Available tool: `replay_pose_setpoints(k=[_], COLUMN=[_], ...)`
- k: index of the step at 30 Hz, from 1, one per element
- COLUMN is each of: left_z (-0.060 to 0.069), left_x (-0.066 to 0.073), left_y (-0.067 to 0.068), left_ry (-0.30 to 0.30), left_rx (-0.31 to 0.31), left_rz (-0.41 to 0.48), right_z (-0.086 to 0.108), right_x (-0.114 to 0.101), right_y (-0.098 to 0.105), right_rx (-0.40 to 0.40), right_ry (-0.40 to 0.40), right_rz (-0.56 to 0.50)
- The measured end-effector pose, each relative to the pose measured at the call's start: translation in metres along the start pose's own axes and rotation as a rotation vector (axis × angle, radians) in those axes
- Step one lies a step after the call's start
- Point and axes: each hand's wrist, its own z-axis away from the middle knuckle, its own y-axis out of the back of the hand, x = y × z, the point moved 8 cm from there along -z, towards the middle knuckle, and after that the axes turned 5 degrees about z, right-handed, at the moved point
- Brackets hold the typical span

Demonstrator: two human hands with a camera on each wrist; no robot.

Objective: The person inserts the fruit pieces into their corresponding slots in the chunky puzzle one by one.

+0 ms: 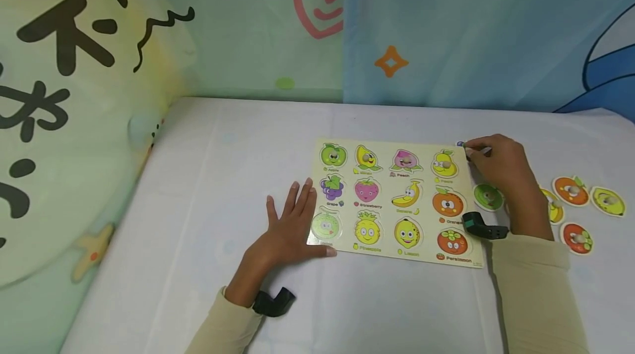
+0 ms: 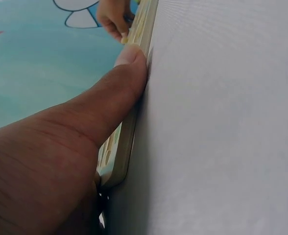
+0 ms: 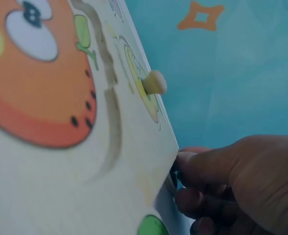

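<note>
A pale fruit board [image 1: 387,175] lies on the white cloth, with labelled fruit pictures in rows. My left hand [image 1: 290,232] rests at its left end, fingers straight and spread, thumb along the near edge. The left wrist view shows that thumb [image 2: 127,73] against the board's side [image 2: 129,134]. At the far right corner, my right hand [image 1: 501,164] has thumb and fingers closed round the board's corner; the right wrist view shows this hand [image 3: 232,181] beside the board [image 3: 139,171]. A small purple patterned piece [image 1: 460,144] shows just behind the corner, partly hidden.
Right of the board are a round green piece [image 1: 488,197], an orange piece [image 1: 571,191], a lemon piece [image 1: 608,201], a red-orange piece [image 1: 576,238] and a yellow piece [image 1: 554,208] partly behind my right forearm. A printed curtain [image 1: 446,28] stands beyond the table.
</note>
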Motion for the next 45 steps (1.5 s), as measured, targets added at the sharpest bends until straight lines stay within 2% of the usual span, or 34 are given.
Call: replay_pose_setpoints(k=[12,24,33,41,45], left_z=[0.001,0.002,0.003,0.001,0.001], left_x=[-0.003,-0.003,-0.002,-0.003,-0.003], left_y=[-0.002,-0.002,-0.001,0.000,-0.001], left_ry=[-0.013,-0.011,-0.010,-0.008,-0.007], left_rx=[-0.043,-0.044,-0.046,-0.046,-0.039], left_rz=[0.010,0.024,0.031,0.033,0.022], right_z=[0.004,0.009,0.014,0.027,0.032], right_x=[0.017,0.008,-0.015,-0.046,-0.069], right_y=[0.010,0.017,0.019,0.021,0.015], right_rx=[0.003,-0.011,0.008,0.036,0.029], right_ry=[-0.093,-0.117,-0.002,0.084,0.169], right_rz=[0.031,-0.028,-0.043,-0.074,-0.107])
